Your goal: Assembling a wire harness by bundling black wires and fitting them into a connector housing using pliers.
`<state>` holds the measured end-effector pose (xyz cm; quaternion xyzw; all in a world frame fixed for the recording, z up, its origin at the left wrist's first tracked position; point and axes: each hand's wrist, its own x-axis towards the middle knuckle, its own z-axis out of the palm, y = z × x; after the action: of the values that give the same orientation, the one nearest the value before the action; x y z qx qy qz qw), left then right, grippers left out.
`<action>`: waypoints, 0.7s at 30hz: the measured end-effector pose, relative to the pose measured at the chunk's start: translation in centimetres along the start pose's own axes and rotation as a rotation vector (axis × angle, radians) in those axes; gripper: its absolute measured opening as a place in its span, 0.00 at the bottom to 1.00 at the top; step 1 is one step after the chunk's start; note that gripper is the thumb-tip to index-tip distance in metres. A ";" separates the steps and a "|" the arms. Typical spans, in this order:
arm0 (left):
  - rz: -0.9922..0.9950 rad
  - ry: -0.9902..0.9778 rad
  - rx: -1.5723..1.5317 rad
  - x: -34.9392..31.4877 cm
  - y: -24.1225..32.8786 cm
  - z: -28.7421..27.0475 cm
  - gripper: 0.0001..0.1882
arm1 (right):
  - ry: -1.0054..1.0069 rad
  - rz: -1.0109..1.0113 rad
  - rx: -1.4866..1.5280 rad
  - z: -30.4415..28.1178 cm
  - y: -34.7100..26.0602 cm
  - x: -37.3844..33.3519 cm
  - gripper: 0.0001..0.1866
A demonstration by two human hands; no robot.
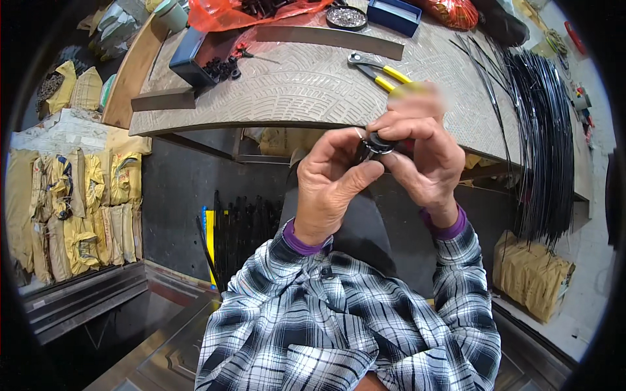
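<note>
Here, one small black ring part (377, 144), round with a bright metal rim, sits just off the bench (306, 91) edge. My left hand (332, 182) pinches it, thumb under; my right hand (424, 156) closes its fingertips over it. Likely light, stiff and slick, best gripped by the rim. Yellow-handled pliers (378, 70) lie near; black rods (541, 130) hang right.

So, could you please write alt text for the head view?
Two hands, left hand and right hand, pinch a small black ring-shaped part at a workbench. Yellow-handled pliers lie beyond; black rods hang over its right end.
</note>
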<state>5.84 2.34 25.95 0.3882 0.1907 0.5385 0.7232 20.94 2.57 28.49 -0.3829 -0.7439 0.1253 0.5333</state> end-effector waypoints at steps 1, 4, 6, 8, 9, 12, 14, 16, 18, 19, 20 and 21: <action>-0.009 0.006 -0.024 -0.1 0.1 -0.1 0.17 | 0.042 0.004 0.050 0.4 -0.2 0.0 0.12; -0.005 -0.008 -0.056 -0.4 0.5 -0.3 0.19 | 0.083 -0.035 0.042 0.8 -0.3 -0.4 0.12; -0.002 -0.005 -0.038 -0.5 0.8 -0.2 0.19 | 0.081 -0.075 -0.014 0.8 -0.2 -0.6 0.13; -0.032 -0.021 -0.037 -0.3 1.0 -0.2 0.18 | 0.105 -0.150 -0.077 0.8 0.0 -0.7 0.18; -0.038 -0.022 -0.034 -0.4 1.2 -0.1 0.18 | 0.110 -0.146 -0.077 1.4 -0.1 -0.9 0.18; 0.049 -0.026 0.004 -0.3 1.5 0.0 0.17 | 0.295 0.266 0.572 2.9 0.7 -2.3 0.31; 0.046 -0.039 -0.007 -0.8 1.4 -0.9 0.17 | 0.191 0.522 0.836 3.6 0.2 -3.3 0.29; 0.091 -0.040 -0.001 -1.2 1.5 -1.1 0.15 | 0.082 0.554 0.957 3.8 0.1 -3.5 0.15; 0.102 -0.084 0.012 -1.5 1.7 -2.4 0.15 | 0.019 0.525 0.928 3.8 -0.6 -3.2 0.13; 0.120 -0.126 0.013 -1.6 1.9 -2.8 0.15 | -0.053 0.496 0.888 3.9 -0.9 -3.2 0.11; 0.124 -0.088 0.055 -1.9 2.3 -2.7 0.16 | -0.046 0.446 0.910 4.3 -1.1 -3.3 0.08; 0.123 -0.087 0.066 -2.2 2.5 -2.8 0.16 | -0.042 0.442 0.920 4.6 -1.5 -3.3 0.08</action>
<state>1.58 1.56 25.82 0.4458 0.1522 0.5581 0.6831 16.64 0.30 25.21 -0.2541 -0.5236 0.5570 0.5925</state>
